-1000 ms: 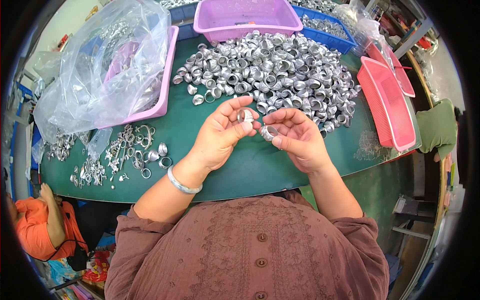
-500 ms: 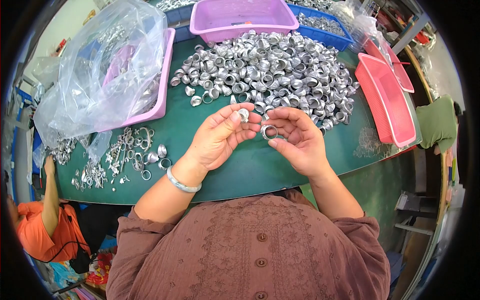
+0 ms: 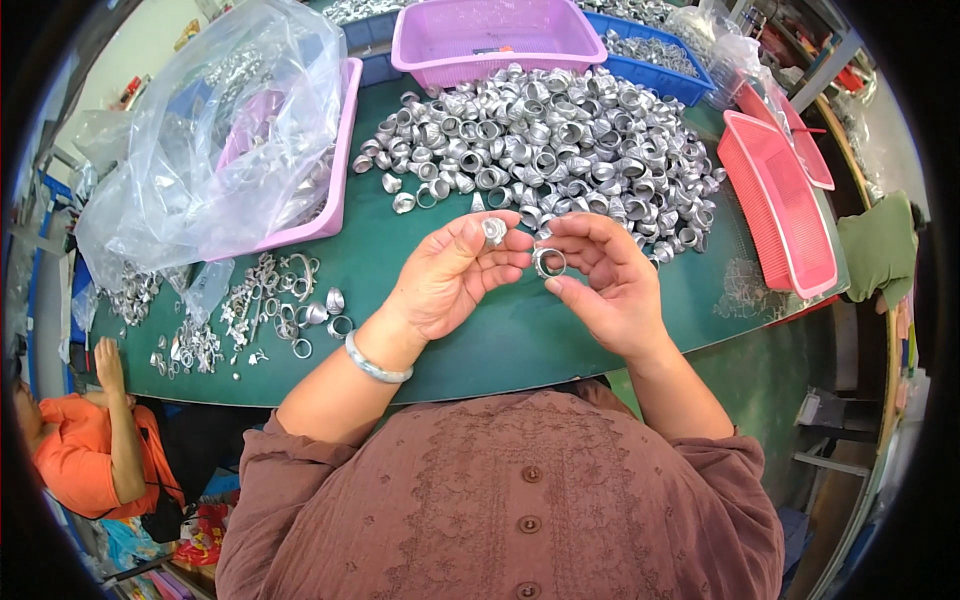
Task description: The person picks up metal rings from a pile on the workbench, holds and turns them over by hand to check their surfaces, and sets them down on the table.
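On the near side of the green bench [image 3: 470,365], left hand [image 3: 462,268] pinches a silver ring [image 3: 494,231] between thumb and fingers. Right hand [image 3: 612,285] grips a second ring [image 3: 538,264] by its band, just beside the first. Both are held up near a heap of rings [image 3: 560,145]. Beyond it: lilac basket [image 3: 500,70], small orange-red item [image 3: 505,48] inside; to its right, blue tray [image 3: 697,95] of silver pieces [image 3: 650,55], shapes too small to tell. Far left: second lilac basket [image 3: 350,130], metal contents partly veiled by a clear plastic bag [image 3: 150,200]. Right: pink basket [image 3: 757,210], mesh wall toward the heap.
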`<state>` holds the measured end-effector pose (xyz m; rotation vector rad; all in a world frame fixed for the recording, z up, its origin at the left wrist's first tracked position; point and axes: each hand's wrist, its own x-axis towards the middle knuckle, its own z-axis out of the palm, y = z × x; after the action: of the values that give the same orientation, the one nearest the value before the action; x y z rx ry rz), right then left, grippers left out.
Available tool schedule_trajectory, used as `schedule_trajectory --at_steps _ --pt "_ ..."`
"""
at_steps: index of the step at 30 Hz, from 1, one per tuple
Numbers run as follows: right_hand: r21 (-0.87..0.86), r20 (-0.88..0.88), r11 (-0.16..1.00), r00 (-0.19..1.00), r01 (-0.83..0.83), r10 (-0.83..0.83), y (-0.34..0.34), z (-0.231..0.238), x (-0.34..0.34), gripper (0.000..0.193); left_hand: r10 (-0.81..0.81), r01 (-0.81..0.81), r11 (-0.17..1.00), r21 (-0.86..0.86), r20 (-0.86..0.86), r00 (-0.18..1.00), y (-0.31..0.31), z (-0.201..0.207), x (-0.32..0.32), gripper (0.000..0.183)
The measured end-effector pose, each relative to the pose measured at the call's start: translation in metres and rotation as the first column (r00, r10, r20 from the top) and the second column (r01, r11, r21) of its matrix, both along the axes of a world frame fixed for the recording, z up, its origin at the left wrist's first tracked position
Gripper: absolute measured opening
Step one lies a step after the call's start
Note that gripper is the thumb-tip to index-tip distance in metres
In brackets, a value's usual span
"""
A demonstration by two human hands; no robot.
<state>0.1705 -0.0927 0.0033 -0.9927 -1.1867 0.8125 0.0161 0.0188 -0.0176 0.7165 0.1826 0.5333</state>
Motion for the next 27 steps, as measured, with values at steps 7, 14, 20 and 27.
schedule_trajectory --at_steps 7,14,20,27 --pt "0.039 0.037 0.999 0.999 0.007 -0.008 0.001 0.003 -0.002 0.044 -0.008 0.008 1.0 0.013 -0.026 1.0 0.0 -0.001 -0.001 0.043" --pt "0.161 0.199 0.986 0.977 0.051 -0.083 0.005 0.0 -0.002 0.048 -0.064 0.06 0.996 -0.064 -0.058 0.996 -0.003 0.005 0.0 0.042" --pt "0.251 0.358 0.963 0.914 0.101 -0.189 0.008 -0.001 -0.003 0.051 -0.115 0.108 0.986 -0.125 -0.044 0.992 -0.003 0.003 0.001 0.047" --pt "0.281 0.452 0.95 0.854 0.137 -0.257 0.009 0.0 -0.005 0.052 -0.169 0.185 0.946 -0.265 0.081 0.982 -0.002 -0.004 0.002 0.047"
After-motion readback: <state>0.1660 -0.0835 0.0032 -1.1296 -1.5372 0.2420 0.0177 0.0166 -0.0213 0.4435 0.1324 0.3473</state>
